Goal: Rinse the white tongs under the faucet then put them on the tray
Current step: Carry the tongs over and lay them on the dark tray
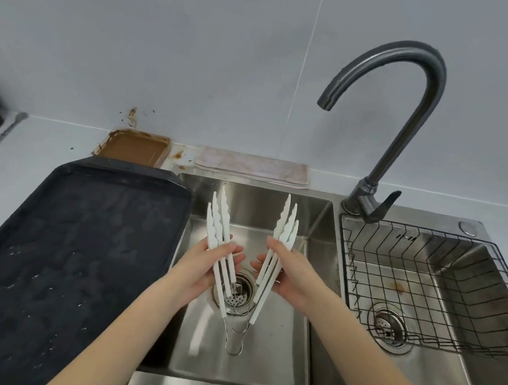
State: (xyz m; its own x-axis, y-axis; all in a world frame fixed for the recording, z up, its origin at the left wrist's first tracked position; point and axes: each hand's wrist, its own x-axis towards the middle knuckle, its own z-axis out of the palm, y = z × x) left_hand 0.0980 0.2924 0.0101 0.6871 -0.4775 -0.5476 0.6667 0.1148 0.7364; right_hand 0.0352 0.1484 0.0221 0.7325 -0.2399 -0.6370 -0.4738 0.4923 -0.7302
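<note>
white tongs (283,231) splayed, gripped by both hands (209,262)

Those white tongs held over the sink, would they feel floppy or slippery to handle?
The white tongs probably feel light and springy: thin arms splay from a wire hinge. The left hand and right hand each hold one side. Smooth plastic may get slippery when wet.

tray (59,246) surface bare; faucet (395,115) arches above sink (248,371).
</note>
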